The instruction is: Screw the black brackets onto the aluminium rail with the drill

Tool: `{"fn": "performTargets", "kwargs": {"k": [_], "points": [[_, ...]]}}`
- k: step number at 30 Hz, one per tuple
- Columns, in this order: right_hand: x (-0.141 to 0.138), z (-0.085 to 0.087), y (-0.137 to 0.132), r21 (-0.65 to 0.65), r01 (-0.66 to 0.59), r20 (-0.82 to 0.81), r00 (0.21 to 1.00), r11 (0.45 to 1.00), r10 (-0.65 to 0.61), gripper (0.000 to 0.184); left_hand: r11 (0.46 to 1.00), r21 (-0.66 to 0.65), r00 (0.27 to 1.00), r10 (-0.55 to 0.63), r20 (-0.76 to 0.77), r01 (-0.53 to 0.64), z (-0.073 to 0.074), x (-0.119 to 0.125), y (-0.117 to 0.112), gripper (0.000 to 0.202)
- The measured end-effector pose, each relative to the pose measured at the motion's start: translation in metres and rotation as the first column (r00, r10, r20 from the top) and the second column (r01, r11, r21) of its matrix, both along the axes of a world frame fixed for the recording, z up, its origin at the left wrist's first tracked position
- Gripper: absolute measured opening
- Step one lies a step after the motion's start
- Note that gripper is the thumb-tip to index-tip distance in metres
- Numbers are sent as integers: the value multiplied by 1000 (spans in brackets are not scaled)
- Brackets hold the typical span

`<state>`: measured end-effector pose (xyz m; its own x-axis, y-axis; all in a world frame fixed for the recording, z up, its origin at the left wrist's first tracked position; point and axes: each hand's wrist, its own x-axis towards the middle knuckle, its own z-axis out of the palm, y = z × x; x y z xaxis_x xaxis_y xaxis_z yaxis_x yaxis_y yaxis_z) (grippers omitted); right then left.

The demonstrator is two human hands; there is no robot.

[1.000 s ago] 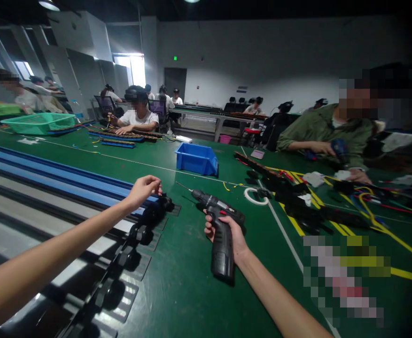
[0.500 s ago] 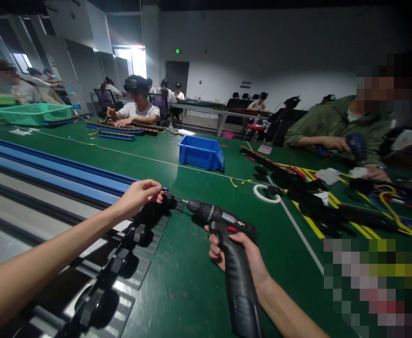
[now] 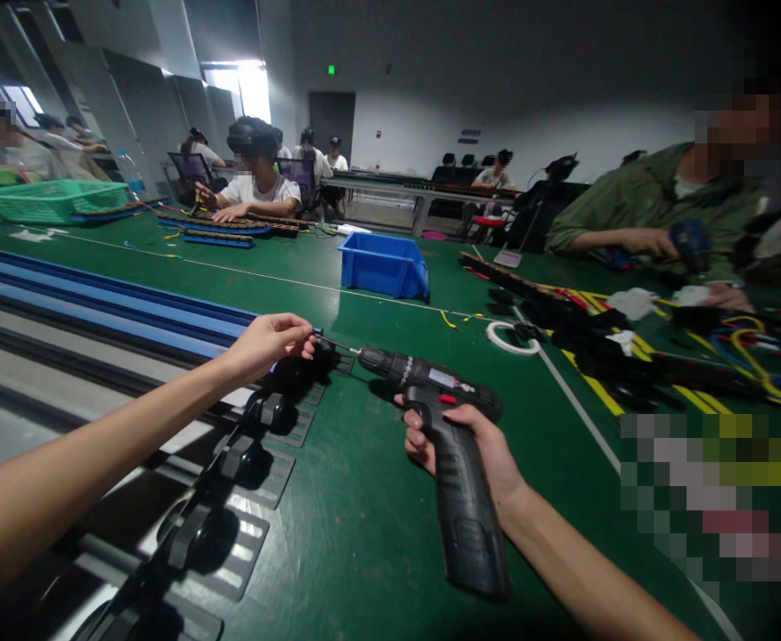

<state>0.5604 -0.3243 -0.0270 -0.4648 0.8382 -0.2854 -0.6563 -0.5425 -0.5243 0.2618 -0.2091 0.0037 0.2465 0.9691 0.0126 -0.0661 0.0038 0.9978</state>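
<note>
right hand (image 3: 493, 454) grips the drill (image 3: 463, 485); left hand (image 3: 271, 344), outstretched, pinched at bit (image 3: 341, 345), contents unclear.

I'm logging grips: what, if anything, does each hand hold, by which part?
The right hand holds the drill by its handle. The left hand is near the tip of the bit; whether it holds anything is unclear.
</note>
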Motion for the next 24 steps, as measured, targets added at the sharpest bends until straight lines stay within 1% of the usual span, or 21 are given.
{"fn": "performTargets", "kwargs": {"k": [7,11,16,20,24], "points": [[3,-9,2,42,5,-9,1000,999,-5,43,1000,-19,1000,-11,2,11,-4,-2,3,17],[2,-5,2,19,10,-14,1000,1000,-10,42,999,-11,999,-37,-21,37,-2,-2,2,17],[1,-1,1,-10,8,0,1000,1000,-8,41,999,-36,1000,-18,-18,17,1,1,0,17],[2,-4,0,22,8,-2,1000,1000,-8,41,999,-48,1000,-18,-16,17,0,0,1,18],[1,-3,0,50,-2,5,1000,999,2,41,998,-38,999,-49,-18,48,-2,-2,2,20]]}}
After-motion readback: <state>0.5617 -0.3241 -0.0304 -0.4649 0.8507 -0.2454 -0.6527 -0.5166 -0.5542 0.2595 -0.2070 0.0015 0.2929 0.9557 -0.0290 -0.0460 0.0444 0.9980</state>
